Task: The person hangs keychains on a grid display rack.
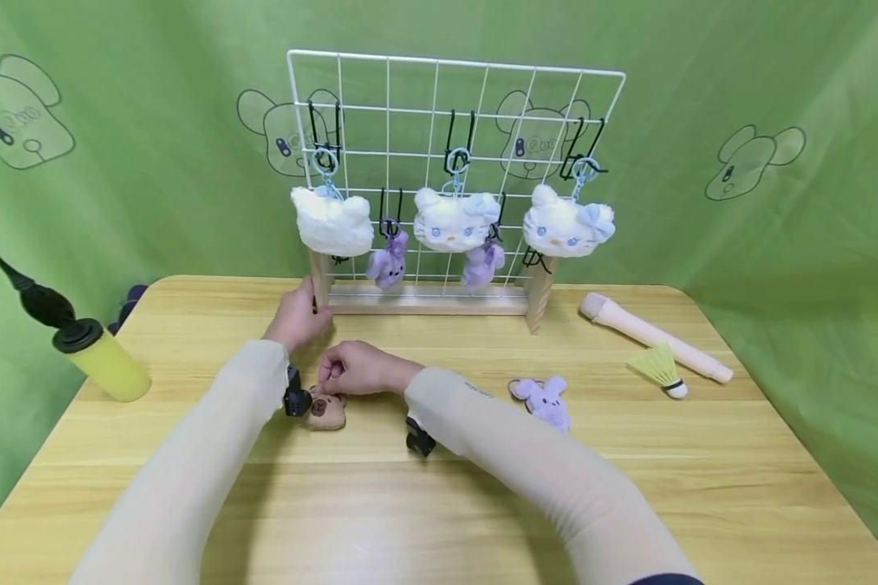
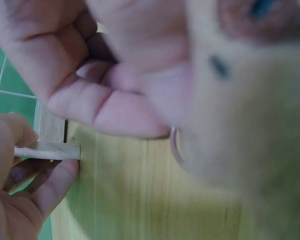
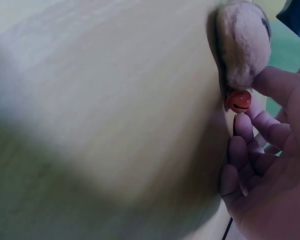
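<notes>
My left hand (image 1: 298,317) grips the wooden leg at the left end of the white wire grid rack (image 1: 457,61). In the left wrist view its fingers and thumb pinch the end of that wooden leg (image 2: 60,151). Just in front, my right hand (image 1: 362,370) pinches the top of a brown plush animal keychain (image 1: 327,413) at the table surface. A red bell (image 3: 239,101) hangs at the plush, against the right fingers in the right wrist view. The left wrist view catches part of the keychain's ring (image 2: 175,145) below the right fingertips.
White plush cat keychains (image 1: 457,221) and purple plush keychains (image 1: 389,262) hang from black hooks on the rack. Another purple plush (image 1: 546,402) lies on the table (image 1: 380,520). Nearby lie a shuttlecock (image 1: 660,370) and a pale microphone (image 1: 654,337). A yellow bottle (image 1: 113,366) stands left.
</notes>
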{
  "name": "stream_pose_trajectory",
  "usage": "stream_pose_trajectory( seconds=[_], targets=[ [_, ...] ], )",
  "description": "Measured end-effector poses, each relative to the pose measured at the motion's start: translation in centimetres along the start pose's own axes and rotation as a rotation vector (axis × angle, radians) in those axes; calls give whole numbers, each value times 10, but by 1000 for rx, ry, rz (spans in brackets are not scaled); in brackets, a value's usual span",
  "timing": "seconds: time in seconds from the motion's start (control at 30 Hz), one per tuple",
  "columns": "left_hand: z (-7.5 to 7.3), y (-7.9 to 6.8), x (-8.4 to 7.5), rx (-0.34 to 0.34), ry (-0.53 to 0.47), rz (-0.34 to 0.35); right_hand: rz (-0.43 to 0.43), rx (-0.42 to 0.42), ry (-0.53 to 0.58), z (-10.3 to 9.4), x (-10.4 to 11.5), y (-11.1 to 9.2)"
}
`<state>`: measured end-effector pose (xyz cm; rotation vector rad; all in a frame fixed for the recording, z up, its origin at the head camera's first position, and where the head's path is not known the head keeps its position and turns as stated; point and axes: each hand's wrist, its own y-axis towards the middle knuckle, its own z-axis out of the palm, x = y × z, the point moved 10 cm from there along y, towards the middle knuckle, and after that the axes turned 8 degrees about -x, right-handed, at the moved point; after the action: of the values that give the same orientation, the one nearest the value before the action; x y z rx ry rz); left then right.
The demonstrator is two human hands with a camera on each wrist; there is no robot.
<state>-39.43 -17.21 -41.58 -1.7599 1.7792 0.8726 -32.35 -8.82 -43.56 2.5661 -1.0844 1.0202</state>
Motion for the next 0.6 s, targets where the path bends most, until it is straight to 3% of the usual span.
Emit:
stream_pose_trajectory(
  seconds=[0.27, 0.6],
  targets=[
    [0, 0, -2, -8, 1, 20, 0, 19, -36, 3, 3, 0],
    [0, 0, -1, 12, -2, -6, -8, 46, -8, 2, 3, -2]
  ],
)
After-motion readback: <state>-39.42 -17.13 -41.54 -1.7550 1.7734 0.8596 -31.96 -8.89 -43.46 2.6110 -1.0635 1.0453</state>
